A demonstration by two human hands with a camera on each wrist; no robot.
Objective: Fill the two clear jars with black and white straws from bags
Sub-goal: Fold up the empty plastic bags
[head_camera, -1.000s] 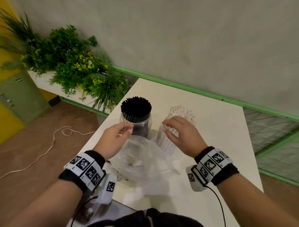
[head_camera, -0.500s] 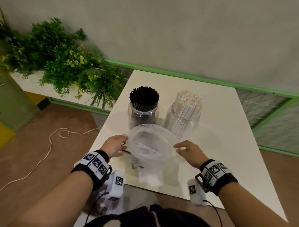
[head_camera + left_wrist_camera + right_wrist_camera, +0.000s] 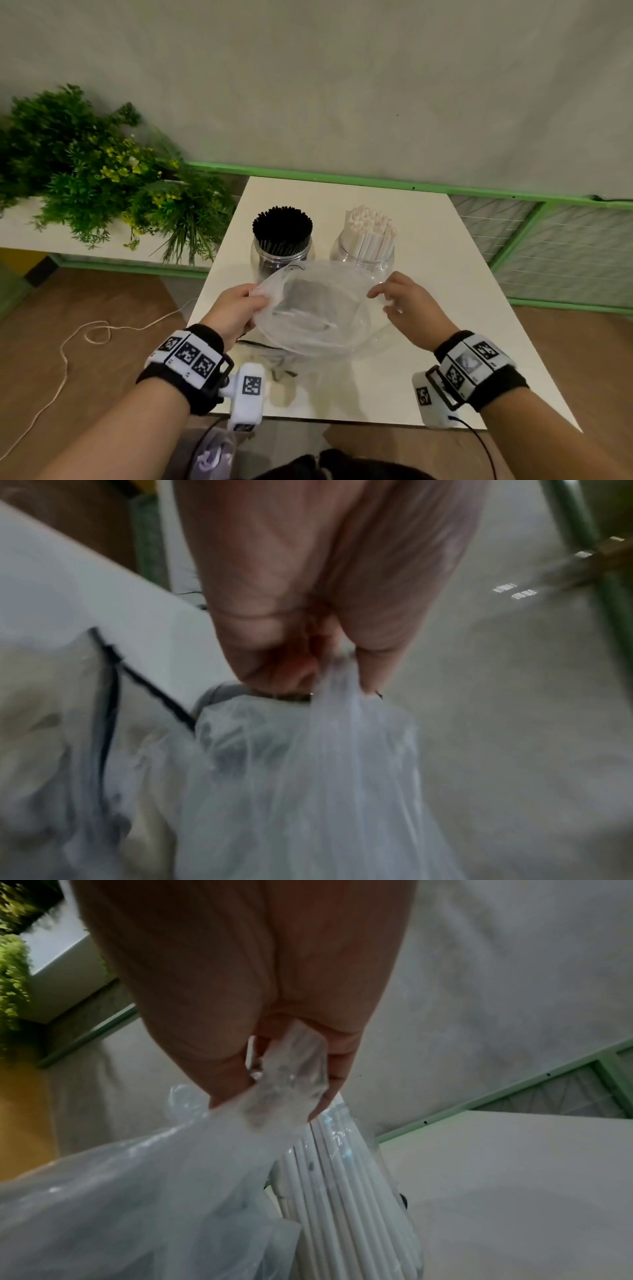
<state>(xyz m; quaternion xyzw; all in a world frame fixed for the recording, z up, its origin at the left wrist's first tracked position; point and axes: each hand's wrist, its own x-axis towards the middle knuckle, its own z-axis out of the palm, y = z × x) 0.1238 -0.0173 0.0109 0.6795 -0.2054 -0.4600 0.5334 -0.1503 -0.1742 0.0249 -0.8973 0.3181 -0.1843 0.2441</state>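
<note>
Two clear jars stand side by side on the white table. The left jar is packed with black straws; the right jar holds white straws, seen close up as white straws in the right wrist view. In front of them I hold a clear plastic bag stretched wide at its mouth. My left hand pinches its left rim, shown as the left hand on the bag. My right hand pinches the right rim, seen as the right hand on the bag.
A second crumpled clear bag lies on the table under the held one. Green plants in a white planter stand left of the table. A white cord lies on the brown floor. A green rail runs along the wall.
Both hands drew back from the jars toward me with the bag and spread its mouth wide. The head view tilted and the jars now stand uncovered.
</note>
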